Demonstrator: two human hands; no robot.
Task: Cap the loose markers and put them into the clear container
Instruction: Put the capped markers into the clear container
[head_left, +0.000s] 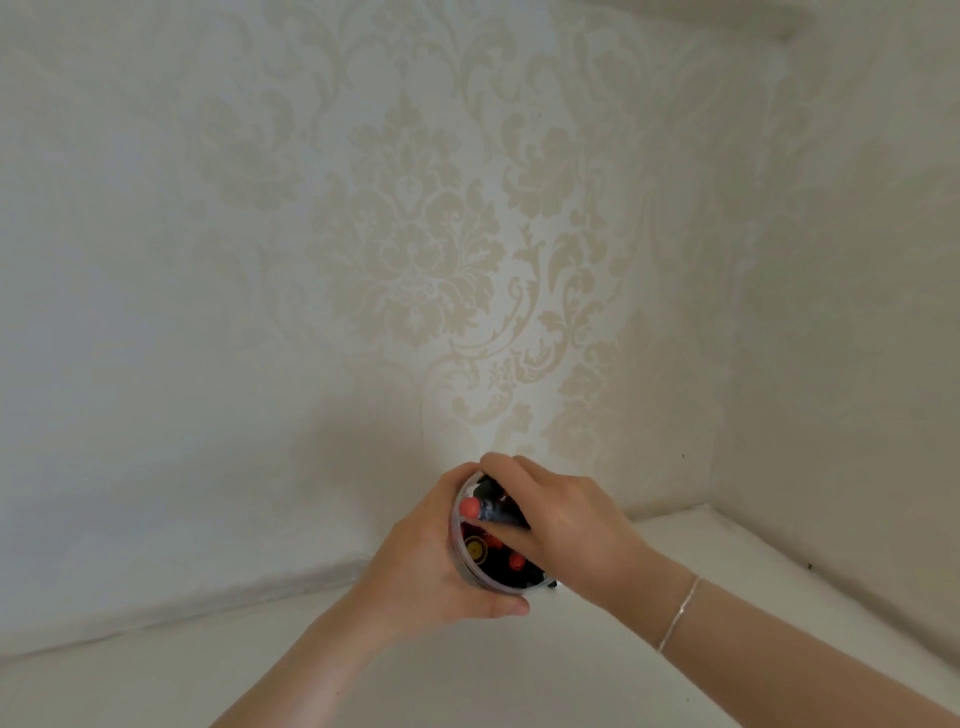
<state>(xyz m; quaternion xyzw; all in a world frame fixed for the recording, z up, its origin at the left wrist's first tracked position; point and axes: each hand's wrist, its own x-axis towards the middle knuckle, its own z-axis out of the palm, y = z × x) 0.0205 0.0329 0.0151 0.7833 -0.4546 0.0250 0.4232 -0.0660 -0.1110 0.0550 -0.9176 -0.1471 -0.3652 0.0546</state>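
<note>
A clear round container stands on the white surface, and my left hand grips it round its left side. Inside it stand several capped markers with red and yellow ends. My right hand reaches over the rim from the right and holds a dark marker with a red cap at the container's mouth. The marker lies tilted, its red end pointing left. My right fingers hide the far part of the rim.
The white surface meets a patterned cream wall just behind the container, and a side wall closes in at the right. A small dark object peeks out beside the container's base.
</note>
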